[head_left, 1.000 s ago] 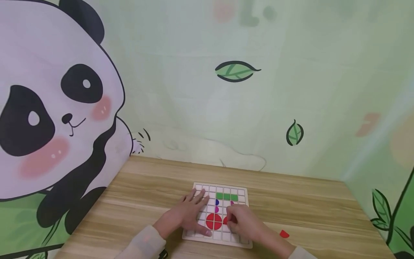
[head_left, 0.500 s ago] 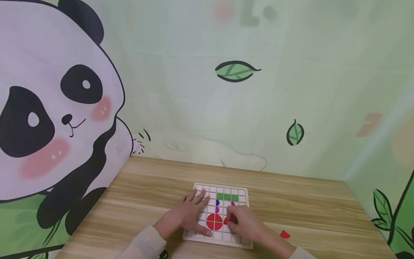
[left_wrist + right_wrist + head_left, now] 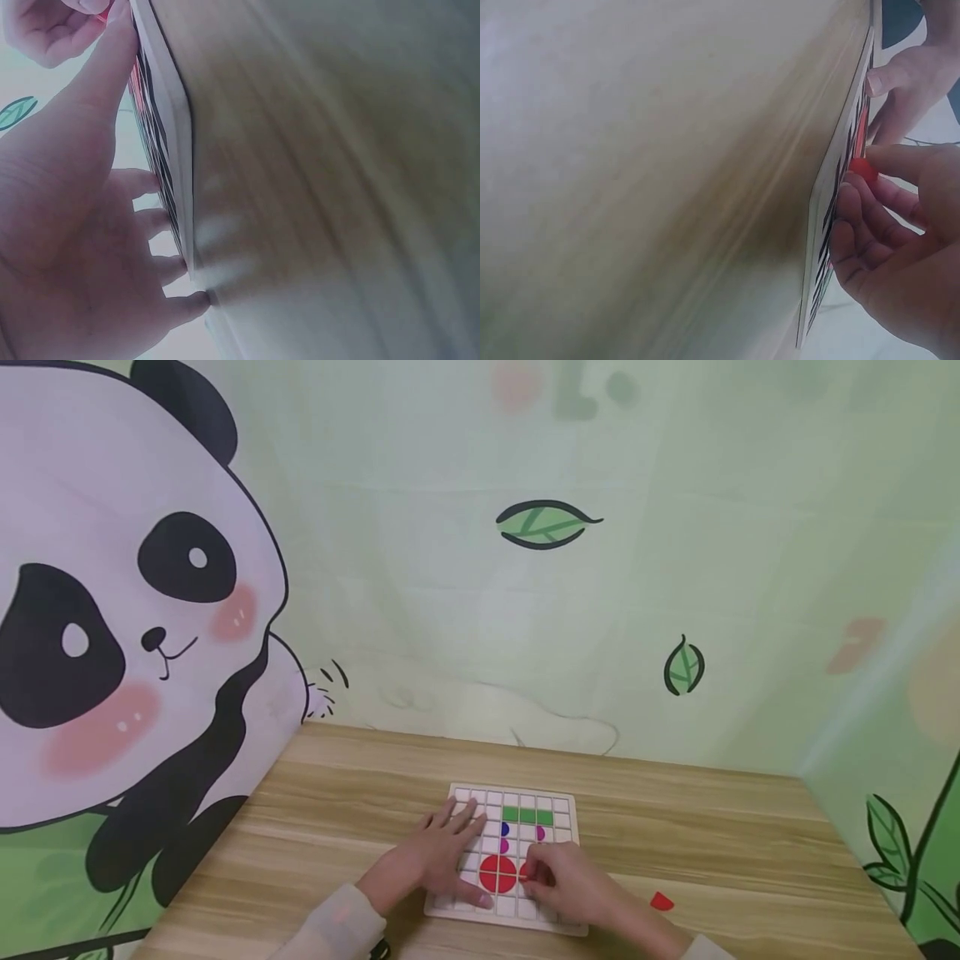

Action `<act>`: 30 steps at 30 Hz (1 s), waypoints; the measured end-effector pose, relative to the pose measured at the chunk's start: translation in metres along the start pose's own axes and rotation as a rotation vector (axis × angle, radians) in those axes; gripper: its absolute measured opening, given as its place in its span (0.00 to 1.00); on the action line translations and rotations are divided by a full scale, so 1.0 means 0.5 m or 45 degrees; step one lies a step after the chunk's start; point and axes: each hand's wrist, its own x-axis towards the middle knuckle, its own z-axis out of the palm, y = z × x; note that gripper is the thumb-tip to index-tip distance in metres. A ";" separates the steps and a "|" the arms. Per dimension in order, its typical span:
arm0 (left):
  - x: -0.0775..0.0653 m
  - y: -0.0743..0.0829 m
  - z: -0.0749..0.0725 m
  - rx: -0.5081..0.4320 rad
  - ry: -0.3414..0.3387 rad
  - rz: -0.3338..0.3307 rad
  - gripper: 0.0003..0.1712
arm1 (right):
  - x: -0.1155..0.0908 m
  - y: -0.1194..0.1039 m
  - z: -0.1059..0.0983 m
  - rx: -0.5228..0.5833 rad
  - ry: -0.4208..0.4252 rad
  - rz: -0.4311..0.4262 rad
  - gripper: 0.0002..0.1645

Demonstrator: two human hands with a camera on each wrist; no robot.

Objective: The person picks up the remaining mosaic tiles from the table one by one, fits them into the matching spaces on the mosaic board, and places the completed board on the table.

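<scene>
One grid board point(image 3: 506, 907) midway between left and right edges of bench point(image 3: 360, 793). Left hand point(image 3: 442, 853) rests on it, fingers spread; right hand point(image 3: 564, 878) pinches red piece point(image 3: 864, 171). Seemingly placing; next probably calls for laying piece flat.

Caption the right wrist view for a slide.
The right hand pinches a red piece at the board, the left hand beyond.

Head view forward and down from farther back, both wrist views close, low, edge-on to the same board point(image 3: 506, 907)
</scene>
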 end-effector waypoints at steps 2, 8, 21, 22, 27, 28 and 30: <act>0.000 0.000 0.000 -0.005 -0.003 -0.002 0.74 | -0.001 -0.001 -0.003 0.009 -0.011 -0.004 0.07; 0.002 0.000 -0.001 -0.019 -0.010 -0.006 0.75 | -0.002 -0.004 -0.016 0.025 -0.055 0.005 0.05; 0.005 0.000 0.003 -0.036 -0.018 -0.015 0.74 | -0.003 -0.002 -0.016 0.030 -0.077 0.019 0.10; 0.006 0.000 0.003 -0.035 -0.019 -0.014 0.74 | -0.003 -0.001 -0.015 0.038 -0.076 0.022 0.10; 0.006 0.001 0.001 -0.035 -0.022 -0.018 0.74 | -0.002 0.002 -0.013 0.058 -0.072 0.016 0.09; 0.006 0.002 0.000 -0.035 -0.023 -0.018 0.74 | -0.002 0.002 -0.013 0.060 -0.072 0.013 0.08; 0.006 0.001 -0.001 -0.031 -0.024 -0.016 0.74 | -0.002 0.002 -0.014 0.061 -0.075 0.009 0.08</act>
